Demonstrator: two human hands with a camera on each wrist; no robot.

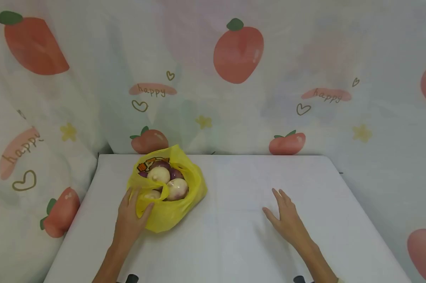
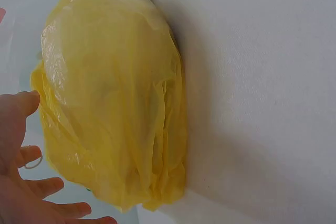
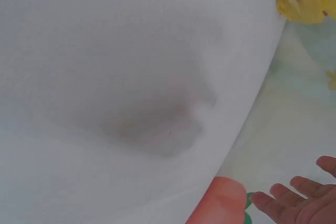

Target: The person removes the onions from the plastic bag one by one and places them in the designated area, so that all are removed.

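Note:
A yellow plastic bag [image 1: 170, 216] sits on the left half of the white table with its mouth open upward. Several purple and white onions [image 1: 177, 189] show inside it. My left hand [image 1: 131, 214] is at the bag's near left side, fingers spread and nearly straight, overlapping the rim. From the left wrist, the thumb [image 2: 26, 102] is right at the edge of the bag [image 2: 113, 98], with the other fingers apart below it. My right hand [image 1: 286, 218] hovers above the table to the right of the bag, fingers extended, holding nothing.
The white table [image 1: 241, 243] carries the bag, and its far edge meets a hanging curtain [image 1: 199, 51] printed with red fruit and the word "happy". The curtain also runs along the left and right sides. Dark round-ended objects [image 1: 132, 278] peek in at the bottom edge.

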